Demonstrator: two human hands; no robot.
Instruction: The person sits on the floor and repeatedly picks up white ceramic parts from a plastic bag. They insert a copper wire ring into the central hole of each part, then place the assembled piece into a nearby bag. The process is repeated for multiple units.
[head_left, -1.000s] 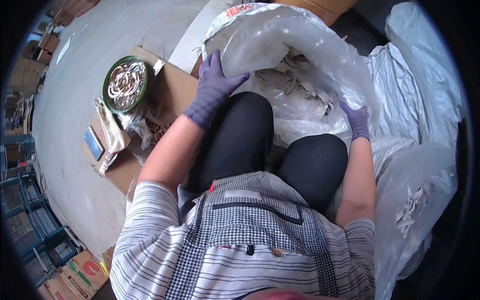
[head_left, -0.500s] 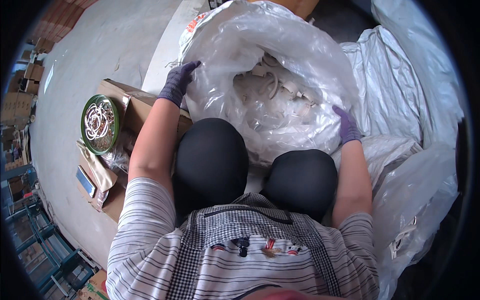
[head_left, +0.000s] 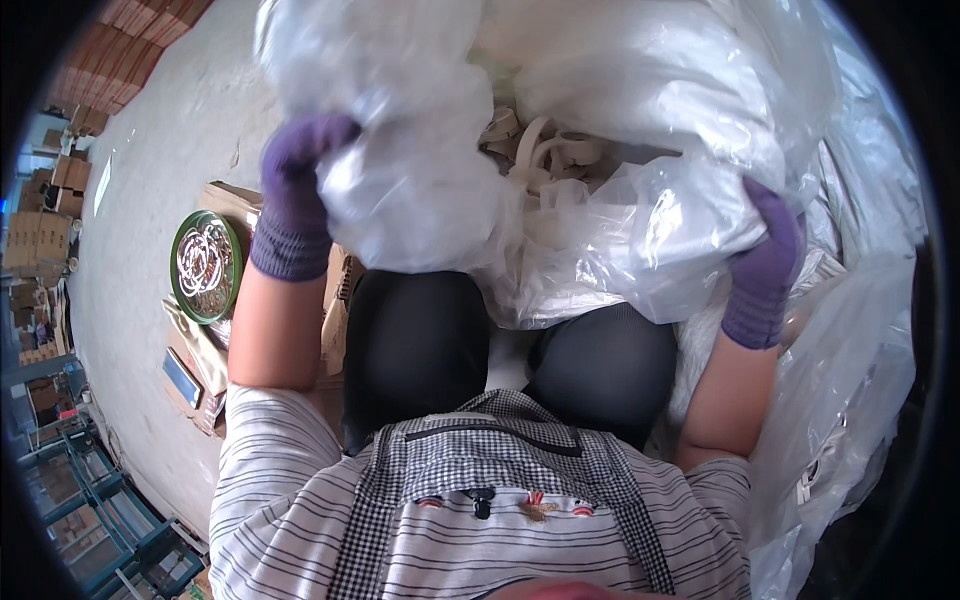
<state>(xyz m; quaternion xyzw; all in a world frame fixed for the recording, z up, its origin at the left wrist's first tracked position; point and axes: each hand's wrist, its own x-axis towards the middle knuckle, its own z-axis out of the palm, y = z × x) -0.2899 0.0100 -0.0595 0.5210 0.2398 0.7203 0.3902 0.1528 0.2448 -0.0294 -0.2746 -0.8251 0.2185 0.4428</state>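
Note:
A large clear plastic bag [head_left: 425,190] stands in front of my knees, its rim lifted and its mouth partly folded in. Inside lie several off-white curved pieces [head_left: 540,155] that look like bands or rings; the plastic hides most of them. My left hand [head_left: 300,180], in a purple knit glove, is closed on the bag's rim at the left and slightly blurred. On the right side my gloved right hand [head_left: 770,245] grips the rim too, its fingers partly behind the plastic.
Left of me, a green round tray [head_left: 238,262] of metal rings and small pieces sits on cardboard boxes [head_left: 235,200]. A blue flat object [head_left: 182,378] and a cream cloth [head_left: 198,345] lie beside it. More plastic sheeting [head_left: 860,370] is heaped at right.
Both hands have come up and closer to me, pulling the bag's rim higher and spreading it wider. The bag's mouth has narrowed, covering more of the pieces inside.

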